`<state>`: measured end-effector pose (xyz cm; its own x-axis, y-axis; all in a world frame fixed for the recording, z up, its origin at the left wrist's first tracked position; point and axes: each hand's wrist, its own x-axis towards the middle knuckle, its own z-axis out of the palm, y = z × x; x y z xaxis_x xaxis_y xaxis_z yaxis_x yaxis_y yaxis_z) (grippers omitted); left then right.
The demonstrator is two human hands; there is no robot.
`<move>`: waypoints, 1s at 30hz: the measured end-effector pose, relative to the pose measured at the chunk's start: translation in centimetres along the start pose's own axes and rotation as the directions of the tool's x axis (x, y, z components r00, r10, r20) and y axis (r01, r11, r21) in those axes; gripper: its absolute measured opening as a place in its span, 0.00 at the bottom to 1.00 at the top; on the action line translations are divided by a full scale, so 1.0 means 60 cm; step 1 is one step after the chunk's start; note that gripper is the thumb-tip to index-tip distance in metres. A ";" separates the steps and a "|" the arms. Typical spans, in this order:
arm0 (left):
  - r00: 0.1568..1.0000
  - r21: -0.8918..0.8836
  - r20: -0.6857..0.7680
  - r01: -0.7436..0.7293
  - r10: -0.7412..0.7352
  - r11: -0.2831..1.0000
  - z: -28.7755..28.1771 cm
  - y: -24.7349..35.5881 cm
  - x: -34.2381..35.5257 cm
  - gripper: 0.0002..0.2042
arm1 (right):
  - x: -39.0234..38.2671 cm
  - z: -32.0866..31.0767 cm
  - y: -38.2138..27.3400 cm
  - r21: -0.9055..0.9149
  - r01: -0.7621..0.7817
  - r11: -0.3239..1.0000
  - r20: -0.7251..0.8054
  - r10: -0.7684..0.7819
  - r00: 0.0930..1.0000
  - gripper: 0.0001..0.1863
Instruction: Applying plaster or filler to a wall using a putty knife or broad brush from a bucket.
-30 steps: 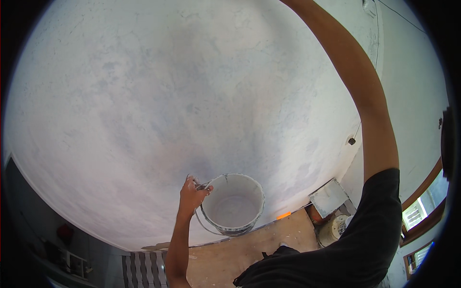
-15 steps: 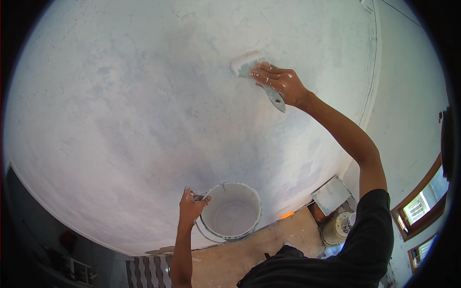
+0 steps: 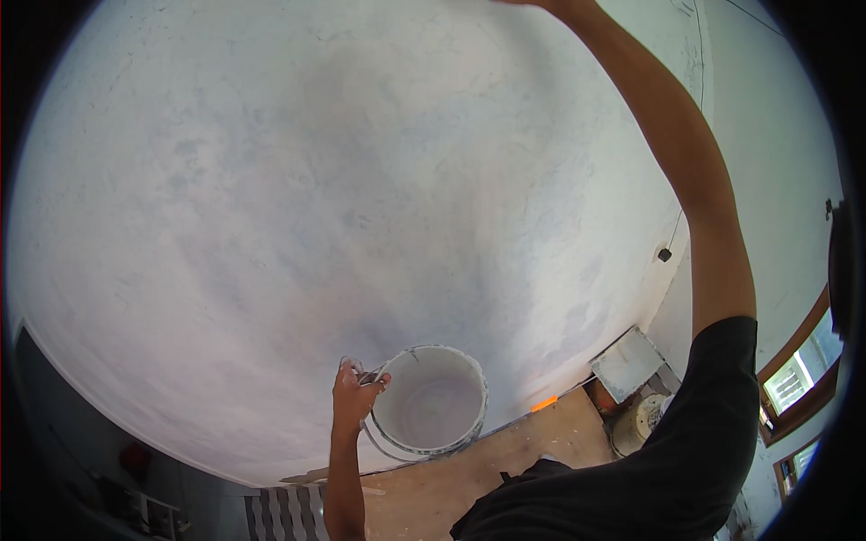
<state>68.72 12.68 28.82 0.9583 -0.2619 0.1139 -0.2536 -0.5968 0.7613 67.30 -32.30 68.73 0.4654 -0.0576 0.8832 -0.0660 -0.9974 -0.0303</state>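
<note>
My left hand is closed at the rim of a white paint bucket, low in the view. A small dark piece shows between its fingers, too little of it to name. The bucket is paint-smeared, tilted so that I look into it, and pale liquid lies at its bottom. My right arm stretches up along the right side, and only the wrist end of my right hand shows at the top edge. Its fingers and anything in them are outside the picture. Behind both arms spreads a whitish, patchily coated wall.
Below lies a brown paint-spotted board with an orange strip near its far edge. A flat whitish panel and a dirty tub stand in the lower right corner. A black fitting hangs from a cord; windows are at right.
My right hand has moved up to the top edge, and the paintbrush it held against the wall has left the view. My left hand and the bucket have hardly shifted.
</note>
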 end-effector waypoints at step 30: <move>1.000 -0.005 -0.010 0.022 -0.022 1.000 -0.005 0.015 -0.018 0.22 | -0.035 0.072 0.005 0.460 0.018 0.888 -0.175 0.071 0.982 0.17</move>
<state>67.53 12.68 29.57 0.9650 -0.2409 0.1039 -0.2320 -0.5988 0.7666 70.14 -32.66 64.87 0.2976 -0.1195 0.9472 0.3553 -0.9070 -0.2261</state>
